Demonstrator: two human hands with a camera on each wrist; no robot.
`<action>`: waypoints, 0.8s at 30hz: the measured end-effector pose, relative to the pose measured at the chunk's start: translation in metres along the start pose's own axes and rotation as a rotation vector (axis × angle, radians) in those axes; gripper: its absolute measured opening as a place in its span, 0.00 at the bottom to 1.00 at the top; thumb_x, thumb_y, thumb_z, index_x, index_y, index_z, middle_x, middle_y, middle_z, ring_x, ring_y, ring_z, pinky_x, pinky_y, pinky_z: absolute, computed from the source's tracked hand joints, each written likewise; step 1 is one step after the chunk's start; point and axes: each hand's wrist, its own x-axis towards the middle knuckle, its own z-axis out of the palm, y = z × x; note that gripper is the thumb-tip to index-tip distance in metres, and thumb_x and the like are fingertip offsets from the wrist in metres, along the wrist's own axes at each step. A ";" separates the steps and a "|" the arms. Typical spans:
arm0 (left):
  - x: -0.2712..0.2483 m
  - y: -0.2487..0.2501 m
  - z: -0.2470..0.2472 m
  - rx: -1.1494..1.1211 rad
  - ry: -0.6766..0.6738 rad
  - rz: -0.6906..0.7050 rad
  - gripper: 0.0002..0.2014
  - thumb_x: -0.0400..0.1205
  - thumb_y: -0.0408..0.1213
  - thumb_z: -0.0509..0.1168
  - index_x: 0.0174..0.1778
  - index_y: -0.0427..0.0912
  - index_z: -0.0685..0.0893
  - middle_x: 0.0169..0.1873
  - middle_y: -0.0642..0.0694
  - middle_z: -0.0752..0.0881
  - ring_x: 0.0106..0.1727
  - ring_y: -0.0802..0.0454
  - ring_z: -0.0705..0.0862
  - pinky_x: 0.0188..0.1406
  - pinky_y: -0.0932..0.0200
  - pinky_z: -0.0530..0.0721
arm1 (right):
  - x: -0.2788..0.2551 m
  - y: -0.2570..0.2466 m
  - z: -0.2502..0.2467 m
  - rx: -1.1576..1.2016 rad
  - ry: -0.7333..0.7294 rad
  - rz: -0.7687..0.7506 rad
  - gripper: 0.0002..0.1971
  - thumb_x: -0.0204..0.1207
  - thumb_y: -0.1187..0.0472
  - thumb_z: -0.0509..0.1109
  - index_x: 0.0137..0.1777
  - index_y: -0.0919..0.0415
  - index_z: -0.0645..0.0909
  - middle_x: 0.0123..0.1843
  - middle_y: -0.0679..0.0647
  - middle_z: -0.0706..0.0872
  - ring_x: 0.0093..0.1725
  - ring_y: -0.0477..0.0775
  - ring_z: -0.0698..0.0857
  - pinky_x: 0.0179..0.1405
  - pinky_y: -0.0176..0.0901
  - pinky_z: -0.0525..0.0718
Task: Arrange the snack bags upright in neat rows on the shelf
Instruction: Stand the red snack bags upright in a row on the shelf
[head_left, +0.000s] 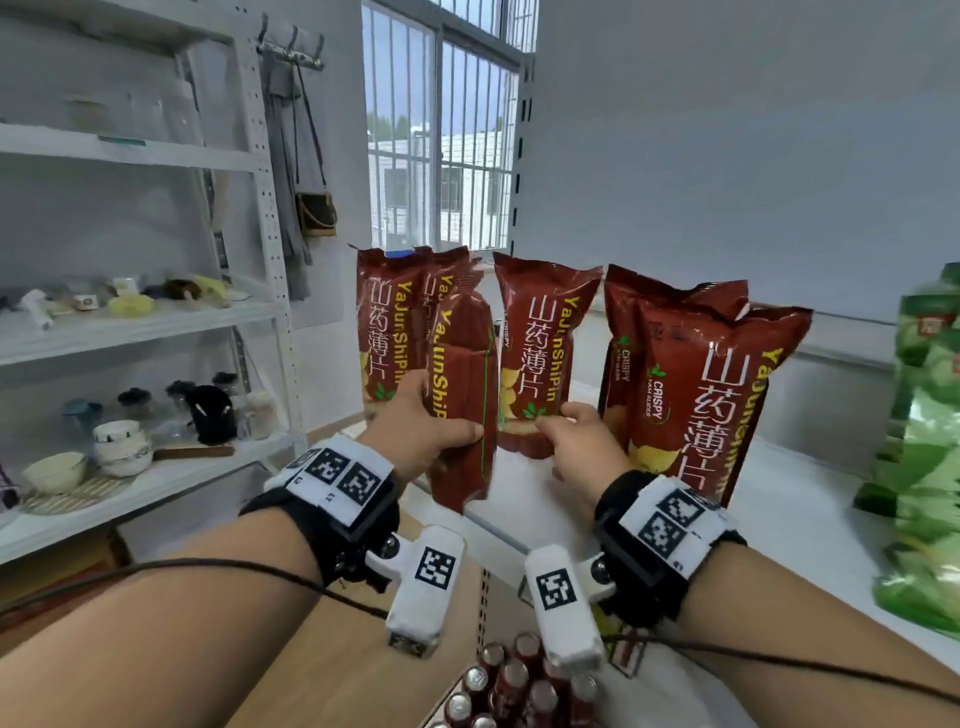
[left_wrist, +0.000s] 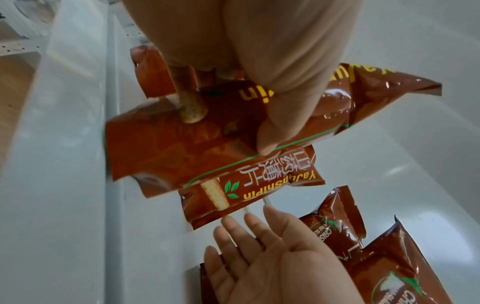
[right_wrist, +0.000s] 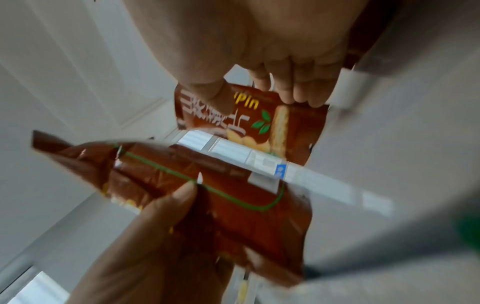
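Note:
Several red-brown snack bags stand upright on the white shelf (head_left: 540, 501). My left hand (head_left: 431, 415) grips one more bag (head_left: 465, 374) by its lower half, thumb on the front, fingers behind. That bag is upright and edge-on to me, over the shelf's front left edge; the left wrist view shows the held bag (left_wrist: 161, 148) in the left hand (left_wrist: 228, 131). My right hand (head_left: 571, 441) is open, its straight fingers touching the bottom of the middle standing bag (head_left: 540, 353). The left wrist view also shows the right hand (left_wrist: 259, 246) below this middle bag (left_wrist: 259, 189).
Two bags (head_left: 382, 332) stand at the back left, and a close pair (head_left: 691, 395) stands on the right. Green bags (head_left: 930, 441) fill the shelf's right end. Red cans (head_left: 509, 680) sit on a lower level. A white rack with bowls (head_left: 124, 452) stands to the left.

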 end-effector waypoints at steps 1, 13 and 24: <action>0.004 -0.003 0.002 0.019 0.004 -0.002 0.34 0.67 0.32 0.79 0.65 0.46 0.69 0.56 0.41 0.85 0.54 0.43 0.85 0.54 0.40 0.86 | 0.003 0.000 -0.006 -0.009 0.031 0.018 0.19 0.79 0.62 0.64 0.69 0.60 0.68 0.53 0.55 0.82 0.46 0.45 0.85 0.40 0.28 0.82; 0.012 -0.003 0.006 0.177 0.084 0.067 0.58 0.62 0.47 0.82 0.79 0.60 0.48 0.68 0.48 0.73 0.66 0.47 0.76 0.61 0.39 0.82 | 0.042 -0.007 -0.008 -0.085 0.147 -0.012 0.43 0.71 0.54 0.75 0.81 0.59 0.54 0.72 0.60 0.74 0.63 0.58 0.79 0.56 0.45 0.76; 0.022 -0.012 -0.007 0.109 -0.052 -0.031 0.51 0.65 0.30 0.77 0.80 0.56 0.55 0.58 0.49 0.83 0.62 0.43 0.82 0.65 0.37 0.80 | 0.059 -0.007 0.011 -0.011 0.156 -0.144 0.25 0.60 0.55 0.82 0.55 0.52 0.75 0.50 0.50 0.87 0.50 0.56 0.87 0.55 0.55 0.84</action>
